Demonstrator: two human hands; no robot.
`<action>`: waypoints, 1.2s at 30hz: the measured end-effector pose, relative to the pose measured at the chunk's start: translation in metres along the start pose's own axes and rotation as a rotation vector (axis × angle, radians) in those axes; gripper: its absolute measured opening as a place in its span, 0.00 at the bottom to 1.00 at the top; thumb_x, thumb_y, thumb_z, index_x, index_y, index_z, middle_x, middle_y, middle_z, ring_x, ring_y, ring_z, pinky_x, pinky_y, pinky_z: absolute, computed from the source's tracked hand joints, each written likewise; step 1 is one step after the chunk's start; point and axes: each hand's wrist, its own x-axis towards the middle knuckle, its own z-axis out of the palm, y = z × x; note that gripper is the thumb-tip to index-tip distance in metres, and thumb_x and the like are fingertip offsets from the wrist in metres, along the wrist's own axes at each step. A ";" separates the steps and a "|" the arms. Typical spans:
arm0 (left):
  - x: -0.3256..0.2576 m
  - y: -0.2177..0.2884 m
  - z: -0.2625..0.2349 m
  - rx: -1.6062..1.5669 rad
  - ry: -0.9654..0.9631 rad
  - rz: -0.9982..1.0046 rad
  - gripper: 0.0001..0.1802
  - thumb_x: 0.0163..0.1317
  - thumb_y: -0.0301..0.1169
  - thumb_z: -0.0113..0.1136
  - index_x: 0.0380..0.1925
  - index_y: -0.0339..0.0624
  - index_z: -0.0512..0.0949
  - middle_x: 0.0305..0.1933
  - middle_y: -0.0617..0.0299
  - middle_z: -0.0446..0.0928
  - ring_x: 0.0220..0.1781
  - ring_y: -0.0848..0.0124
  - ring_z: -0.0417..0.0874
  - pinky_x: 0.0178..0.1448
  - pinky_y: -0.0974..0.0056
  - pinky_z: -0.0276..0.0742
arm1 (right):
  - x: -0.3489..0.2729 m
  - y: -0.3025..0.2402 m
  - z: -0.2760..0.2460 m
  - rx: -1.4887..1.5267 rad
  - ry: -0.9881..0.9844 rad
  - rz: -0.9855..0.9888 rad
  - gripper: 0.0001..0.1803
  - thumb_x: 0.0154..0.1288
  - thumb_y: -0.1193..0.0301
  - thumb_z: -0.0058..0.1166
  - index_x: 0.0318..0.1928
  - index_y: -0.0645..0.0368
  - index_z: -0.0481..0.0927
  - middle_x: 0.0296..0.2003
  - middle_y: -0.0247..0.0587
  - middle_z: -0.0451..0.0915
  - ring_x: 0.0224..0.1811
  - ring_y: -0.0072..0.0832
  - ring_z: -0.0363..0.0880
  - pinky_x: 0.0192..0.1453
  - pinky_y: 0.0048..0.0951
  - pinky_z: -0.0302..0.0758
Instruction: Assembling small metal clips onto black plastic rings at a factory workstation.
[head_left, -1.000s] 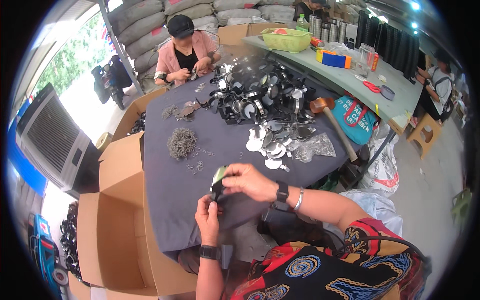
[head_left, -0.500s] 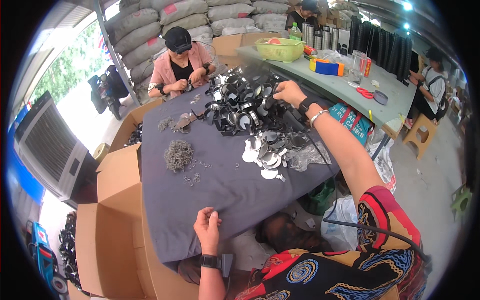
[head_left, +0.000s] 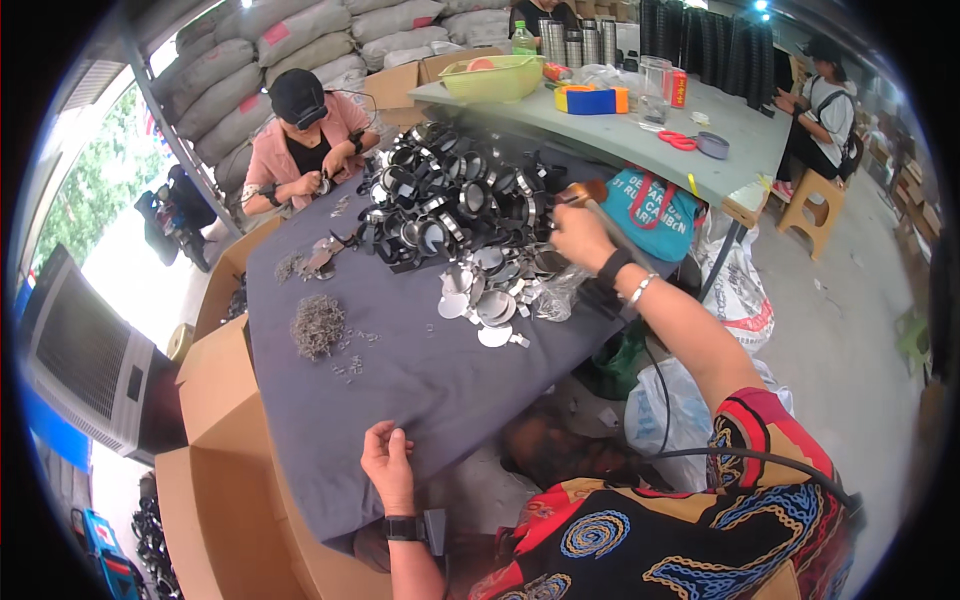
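My right hand is at the right edge of a big heap of black parts with round silver rims. Its fingers are closed on a blurred long tool with a brown end; the exact kind is not clear. My left hand hovers at the near edge of the dark grey tablecloth, fingers loosely curled and nothing visible in them. Flat round silver discs lie in front of the heap, beside a crumpled clear plastic bag. A mound of small metal clips sits at the left.
Across the table a person in a pink top handles a small part. A green table holds a yellow basket, red scissors and a tape roll. Cardboard boxes line the left side. A black cable crosses near my right arm.
My right hand has left the round part at the heap's edge, come nearer, and now has the brown-ended tool. The whole view has shifted; my left hand stays at the table's near edge.
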 end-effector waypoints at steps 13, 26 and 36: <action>-0.002 -0.001 0.000 0.029 -0.020 0.007 0.07 0.62 0.24 0.54 0.40 0.36 0.74 0.31 0.66 0.75 0.27 0.80 0.74 0.32 0.75 0.70 | -0.037 0.105 -0.037 -0.188 -0.045 0.267 0.13 0.57 0.70 0.52 0.37 0.69 0.78 0.36 0.64 0.80 0.41 0.55 0.80 0.46 0.48 0.76; -0.001 0.000 0.001 0.033 0.007 0.013 0.07 0.59 0.19 0.54 0.38 0.33 0.74 0.31 0.64 0.75 0.26 0.79 0.75 0.31 0.74 0.71 | -0.046 0.108 -0.023 -0.063 -0.197 0.495 0.25 0.48 0.55 0.66 0.36 0.66 0.83 0.36 0.58 0.82 0.42 0.50 0.81 0.46 0.42 0.76; -0.002 -0.002 0.000 0.058 0.010 0.016 0.06 0.59 0.20 0.54 0.37 0.32 0.74 0.30 0.64 0.76 0.25 0.79 0.75 0.30 0.73 0.71 | -0.015 0.094 -0.029 -0.220 -0.021 0.530 0.19 0.51 0.59 0.65 0.36 0.63 0.84 0.36 0.55 0.83 0.42 0.49 0.82 0.46 0.43 0.78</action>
